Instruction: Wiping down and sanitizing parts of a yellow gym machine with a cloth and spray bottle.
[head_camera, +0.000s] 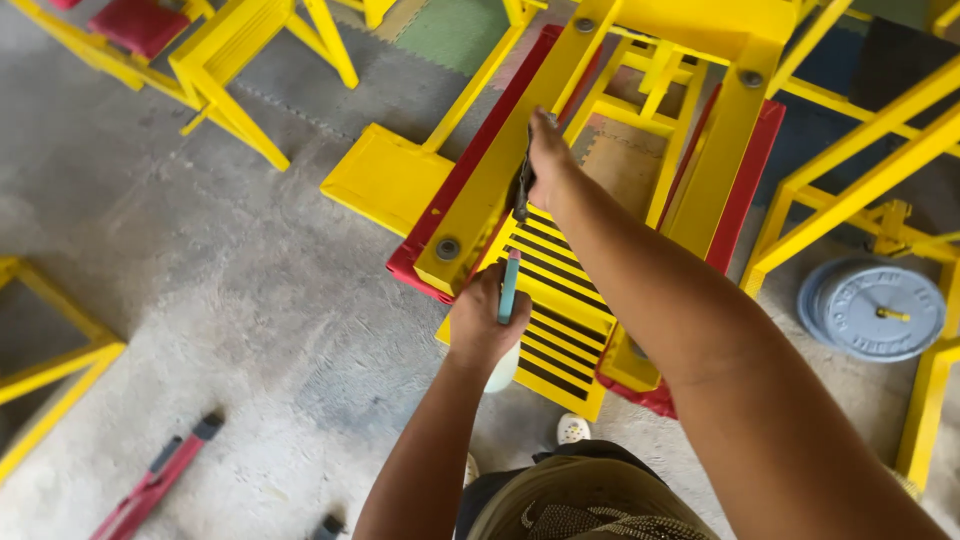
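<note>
I look down on a yellow wooden chair frame (690, 30) with red side pieces, tipped up in front of me. My left hand (485, 320) is closed around a slim teal-handled tool (509, 285), held upright just beside the frame's yellow leg (480, 190). My right hand (548, 155) reaches further in and presses a dark flat tool or brush (522, 185) against the inner edge of that leg. A yellow slatted seat panel (560, 300) lies below both hands.
More yellow chair frames stand at the top left (240, 50) and right (860, 170). A grey round weight plate (875, 308) lies at the right. A red-and-black bar (155, 480) rests on the concrete floor at lower left. Another yellow frame (50, 370) sits at the left edge.
</note>
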